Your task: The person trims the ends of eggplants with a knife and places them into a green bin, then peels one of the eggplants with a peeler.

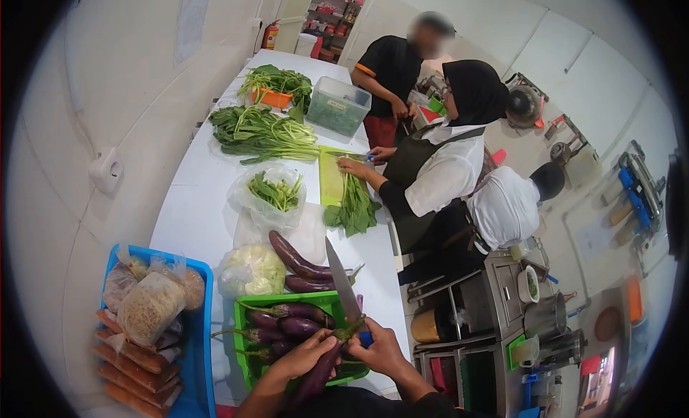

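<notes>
My left hand [305, 357] is wrapped round a purple eggplant [314, 382] near its stem end, over a green crate [244, 371]. My right hand [380, 353] grips the blue handle of a large knife [342, 278], whose blade points up and away from me, close to the green stem. Several more eggplants [300, 327] lie in the crate. Beyond the crate, two eggplants [291, 258] rest on the table beside a pale cabbage [252, 271] in plastic.
A blue tray [208, 332] with bagged food stands left. Up the white table [188, 195] are bagged greens [276, 192], leafy bunches [258, 131] and a clear box [339, 105]. A co-worker [445, 152] cuts greens on a green board [330, 184]; two other people stand nearby.
</notes>
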{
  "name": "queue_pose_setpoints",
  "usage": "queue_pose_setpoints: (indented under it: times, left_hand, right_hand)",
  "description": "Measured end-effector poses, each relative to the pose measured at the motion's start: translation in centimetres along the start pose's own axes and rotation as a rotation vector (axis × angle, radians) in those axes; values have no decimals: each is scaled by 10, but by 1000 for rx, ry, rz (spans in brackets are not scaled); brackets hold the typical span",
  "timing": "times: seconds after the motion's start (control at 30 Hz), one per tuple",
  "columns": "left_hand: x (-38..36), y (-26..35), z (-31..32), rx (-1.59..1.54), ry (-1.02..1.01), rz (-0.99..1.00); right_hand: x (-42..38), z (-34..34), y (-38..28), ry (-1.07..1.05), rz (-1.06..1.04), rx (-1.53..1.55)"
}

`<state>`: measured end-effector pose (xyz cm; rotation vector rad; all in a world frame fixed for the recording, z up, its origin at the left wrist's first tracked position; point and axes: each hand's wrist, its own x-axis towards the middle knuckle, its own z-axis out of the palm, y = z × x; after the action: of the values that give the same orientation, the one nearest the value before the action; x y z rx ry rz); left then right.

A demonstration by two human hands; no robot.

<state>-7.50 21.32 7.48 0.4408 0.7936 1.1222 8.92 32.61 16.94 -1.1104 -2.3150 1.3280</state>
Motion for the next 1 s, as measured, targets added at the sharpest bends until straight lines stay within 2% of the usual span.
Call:
queue_pose_setpoints:
  times: [0.17, 0.27, 0.37, 0.47, 0.53, 0.57, 0.67, 0.77, 0.87, 0.9, 1.0]
  left_hand:
    - [3, -6, 1, 0, 10, 58]
    - [8, -12, -2, 15, 23, 115]
    - [8, -10, 1, 12, 50, 134]
    - [12, -11, 7, 99, 118, 112]
    - [14, -12, 1, 82, 170, 166]
    - [15, -14, -1, 72, 197, 194]
    - [17, -16, -1, 69, 163, 193]
    - [12, -8, 2, -20, 136, 168]
    - [8, -3, -2, -89, 83, 164]
    - [6, -1, -2, -127, 85, 167]
    - [6, 0, -5, -209, 79, 191]
  right_hand:
    - [0, 2, 4, 24, 40, 69]
    - [0, 15, 25, 63, 79, 372]
    - [-4, 21, 17, 105, 185, 632]
    - [-4, 22, 16, 223, 217, 757]
    - [-6, 10, 8, 294, 143, 761]
    - [-4, 4, 11, 348, 101, 647]
    - [6, -12, 7, 391, 30, 610]
    - [14, -19, 9, 261, 54, 411]
    - [18, -4, 29, 222, 83, 396]
    - [16, -2, 29, 184, 158, 360]
    - [16, 3, 37, 131, 153, 342]
